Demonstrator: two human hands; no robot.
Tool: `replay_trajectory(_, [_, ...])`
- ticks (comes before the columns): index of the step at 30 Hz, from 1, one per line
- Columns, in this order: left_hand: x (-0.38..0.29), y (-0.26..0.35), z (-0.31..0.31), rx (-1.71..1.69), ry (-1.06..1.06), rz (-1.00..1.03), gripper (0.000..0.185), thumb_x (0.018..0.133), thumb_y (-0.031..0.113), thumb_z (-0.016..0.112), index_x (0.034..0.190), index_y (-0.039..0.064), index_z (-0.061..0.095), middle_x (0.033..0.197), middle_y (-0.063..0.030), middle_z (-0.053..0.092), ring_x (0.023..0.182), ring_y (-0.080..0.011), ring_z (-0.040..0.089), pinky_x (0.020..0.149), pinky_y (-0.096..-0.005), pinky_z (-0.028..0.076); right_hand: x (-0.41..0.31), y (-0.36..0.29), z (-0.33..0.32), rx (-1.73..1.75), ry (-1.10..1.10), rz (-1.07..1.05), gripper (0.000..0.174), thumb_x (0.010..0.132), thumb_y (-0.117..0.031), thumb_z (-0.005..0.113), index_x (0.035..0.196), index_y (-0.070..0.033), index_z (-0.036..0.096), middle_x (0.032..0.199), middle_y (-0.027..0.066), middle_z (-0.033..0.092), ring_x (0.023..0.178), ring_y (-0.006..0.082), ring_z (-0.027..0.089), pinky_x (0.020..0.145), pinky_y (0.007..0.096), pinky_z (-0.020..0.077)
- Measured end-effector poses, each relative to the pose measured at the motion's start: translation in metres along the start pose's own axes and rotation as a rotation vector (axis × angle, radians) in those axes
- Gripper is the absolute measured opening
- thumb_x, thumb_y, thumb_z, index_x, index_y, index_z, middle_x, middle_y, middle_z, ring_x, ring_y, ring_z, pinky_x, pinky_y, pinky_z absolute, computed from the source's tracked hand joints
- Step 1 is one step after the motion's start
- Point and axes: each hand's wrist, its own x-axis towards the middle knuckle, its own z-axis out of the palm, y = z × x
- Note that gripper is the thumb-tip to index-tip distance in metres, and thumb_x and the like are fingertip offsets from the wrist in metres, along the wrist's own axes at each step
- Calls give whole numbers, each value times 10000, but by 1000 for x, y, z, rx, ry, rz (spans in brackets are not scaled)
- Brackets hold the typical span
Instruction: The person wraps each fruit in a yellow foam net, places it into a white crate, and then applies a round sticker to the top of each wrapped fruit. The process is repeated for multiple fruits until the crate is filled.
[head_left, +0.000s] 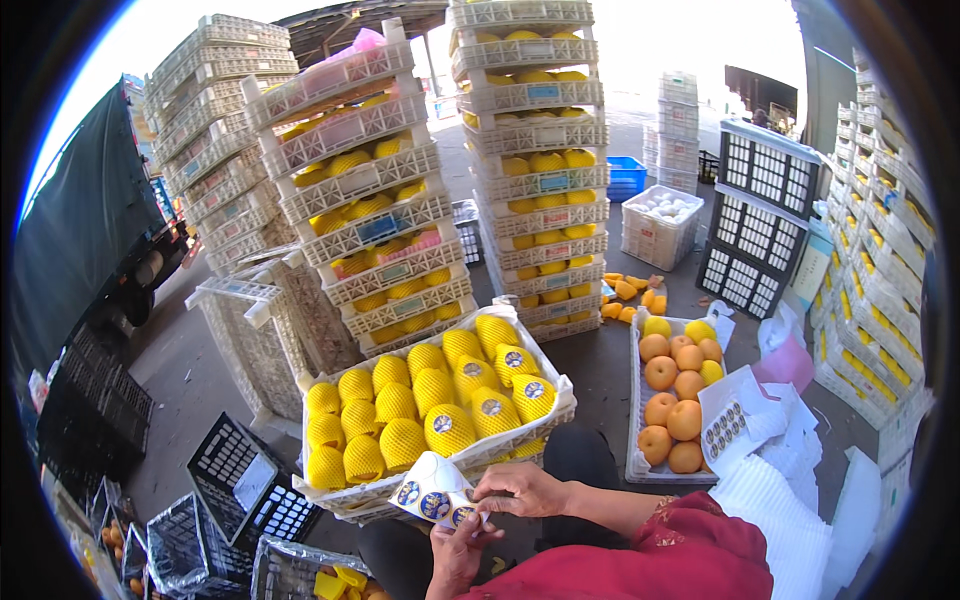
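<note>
My left hand (459, 551) holds a sheet of round blue-and-white stickers (435, 499) from below, by its lower right corner. At the sheet's right edge, the fingers of my right hand (523, 491) are pinched together; whether a loose sticker is between them is hidden. Just beyond both hands a white plastic crate (559, 420) holds rows of fruit in yellow foam nets (401, 448). Several fruits on the crate's right side bear a round sticker (442, 424). Part of the sheet is bare white backing.
To the right, a lined crate (636, 450) holds bare orange-brown fruits (684, 420); another sticker sheet (724, 431) overlaps its edge. White foam sheets (772, 517) lie beside it. Tall crate stacks (375, 225) (544, 202) stand ahead. Black crates (232, 480) sit lower left.
</note>
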Motion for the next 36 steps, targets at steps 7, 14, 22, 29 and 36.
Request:
replay_trajectory(7, [-5, 3, 3, -16, 24, -14, 203, 905, 35, 635, 1086, -46, 588, 887, -112, 662, 729, -222, 676, 664, -440, 627, 5, -13, -5, -48, -23, 19, 164, 915, -205, 671, 944, -43, 677, 904, 97, 662, 857, 288, 663, 727, 356, 508])
replay_trajectory(14, [-14, -4, -22, 107, 188, 184, 171, 924, 52, 615, 1066, -40, 593, 883, -106, 655, 760, -207, 676, 683, -410, 626, 28, 6, -1, 284, -50, 371, 177, 940, -183, 655, 932, -7, 669, 835, 39, 654, 766, 106, 604, 683, 281, 491])
replay_trajectory(22, [-16, 42, -66, 127, 480, 554, 135, 982, 114, 587, 998, -17, 613, 805, -88, 663, 705, -175, 674, 653, -336, 611, 133, 138, 8, -237, 252, 322, 239, 925, -250, 650, 924, -13, 675, 728, 89, 677, 654, 175, 647, 603, 330, 500])
replay_trajectory(29, [29, 66, -66, -98, 367, 354, 209, 997, 154, 570, 1059, -42, 612, 896, -114, 676, 699, -200, 686, 634, -353, 612, 206, 231, 24, -909, 181, 45, 248, 923, -288, 633, 807, -69, 635, 843, 114, 698, 776, 303, 673, 690, 419, 527])
replay_trajectory(36, [54, 60, -65, -39, 382, 282, 167, 951, 114, 643, 1006, -40, 605, 808, -92, 650, 634, -157, 642, 547, -291, 558, 188, 128, 44, -369, 10, 56, 195, 914, -272, 640, 1023, -130, 717, 1005, 114, 702, 1106, 307, 594, 986, 410, 442])
